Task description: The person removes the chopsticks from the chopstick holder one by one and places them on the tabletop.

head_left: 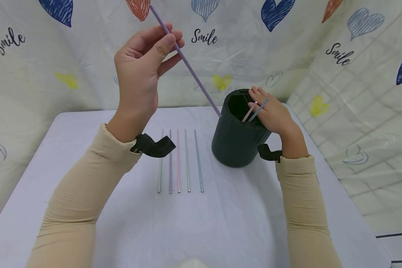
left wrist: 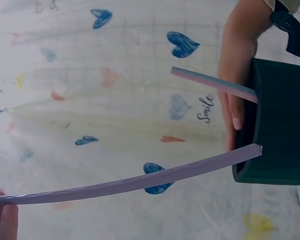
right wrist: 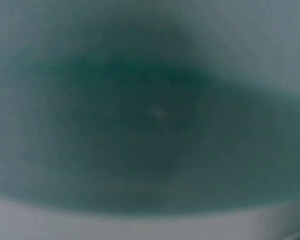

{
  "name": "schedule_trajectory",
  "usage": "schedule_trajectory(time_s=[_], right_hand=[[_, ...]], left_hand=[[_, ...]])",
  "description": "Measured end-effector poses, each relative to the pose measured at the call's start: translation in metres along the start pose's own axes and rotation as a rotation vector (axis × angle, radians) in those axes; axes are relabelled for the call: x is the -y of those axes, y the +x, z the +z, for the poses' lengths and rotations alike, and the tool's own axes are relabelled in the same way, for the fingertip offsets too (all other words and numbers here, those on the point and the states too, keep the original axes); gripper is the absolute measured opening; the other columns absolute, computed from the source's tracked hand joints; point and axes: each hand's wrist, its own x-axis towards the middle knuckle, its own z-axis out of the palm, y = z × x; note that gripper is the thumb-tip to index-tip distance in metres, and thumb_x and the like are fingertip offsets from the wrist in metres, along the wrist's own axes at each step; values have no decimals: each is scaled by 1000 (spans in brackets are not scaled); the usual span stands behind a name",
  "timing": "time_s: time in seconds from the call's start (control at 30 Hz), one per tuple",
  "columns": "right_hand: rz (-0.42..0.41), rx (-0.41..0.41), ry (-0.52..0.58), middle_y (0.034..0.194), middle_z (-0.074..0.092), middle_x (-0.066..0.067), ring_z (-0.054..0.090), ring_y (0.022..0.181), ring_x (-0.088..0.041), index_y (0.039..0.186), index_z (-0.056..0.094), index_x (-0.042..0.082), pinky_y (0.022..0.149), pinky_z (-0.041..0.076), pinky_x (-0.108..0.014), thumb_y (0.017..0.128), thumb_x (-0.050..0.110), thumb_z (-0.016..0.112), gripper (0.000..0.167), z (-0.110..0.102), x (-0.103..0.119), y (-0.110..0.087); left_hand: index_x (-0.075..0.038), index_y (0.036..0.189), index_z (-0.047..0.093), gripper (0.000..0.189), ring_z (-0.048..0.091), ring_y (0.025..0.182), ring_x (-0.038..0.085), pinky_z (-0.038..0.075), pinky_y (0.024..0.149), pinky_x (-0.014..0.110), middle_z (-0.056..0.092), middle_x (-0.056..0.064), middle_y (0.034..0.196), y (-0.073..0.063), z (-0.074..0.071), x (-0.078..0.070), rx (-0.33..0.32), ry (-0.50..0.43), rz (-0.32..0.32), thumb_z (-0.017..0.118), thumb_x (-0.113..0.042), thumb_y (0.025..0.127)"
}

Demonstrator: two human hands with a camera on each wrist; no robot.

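Observation:
My left hand [head_left: 144,63] pinches a thin purple straw [head_left: 197,80] near its upper part, well above the table. The straw slants down to the right, its lower tip overlapping the near-left rim of a dark green cylindrical holder [head_left: 236,145]. In the left wrist view, that tip is right at the edge of the holder's mouth. My right hand [head_left: 271,113] rests over the holder's right rim with fairly straight fingers. A pink straw [head_left: 249,111] and a blue straw [head_left: 259,109] stick up from the holder beside it. The right wrist view is only a dark green blur.
Several pastel straws lie side by side on the white-covered table [head_left: 147,230] left of the holder, including a pink straw [head_left: 178,160] and a blue straw [head_left: 198,160]. A heart-patterned curtain [head_left: 97,56] hangs behind the table and along its right side.

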Motion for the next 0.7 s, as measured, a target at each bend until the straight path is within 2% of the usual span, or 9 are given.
schedule_trajectory(time_s=[0.17, 0.4, 0.7], right_hand=[[2, -2, -5, 167, 4, -17, -2, 156, -35, 158, 12, 2, 128, 3, -53, 110, 34, 30, 60, 0, 1, 0], [0, -3, -15, 167, 4, -17, -2, 156, -35, 158, 11, 2, 128, 2, -53, 110, 35, 29, 60, 0, -1, 1], [8, 4, -5, 167, 3, -16, -2, 156, -35, 158, 11, 3, 128, 2, -54, 110, 36, 29, 61, 0, -1, 1]], left_hand=[[4, 98, 73, 14, 74, 87, 24, 61, 89, 40, 75, 12, 91, -2, -25, 7, -31, 55, -76, 74, 3, 85], [2, 97, 76, 13, 73, 86, 20, 62, 85, 35, 75, 9, 91, -8, -68, 21, -13, 181, -164, 76, -1, 85], [-6, 97, 79, 11, 74, 86, 13, 62, 82, 27, 76, 1, 92, -14, -113, 38, -14, 345, -416, 76, -6, 87]])
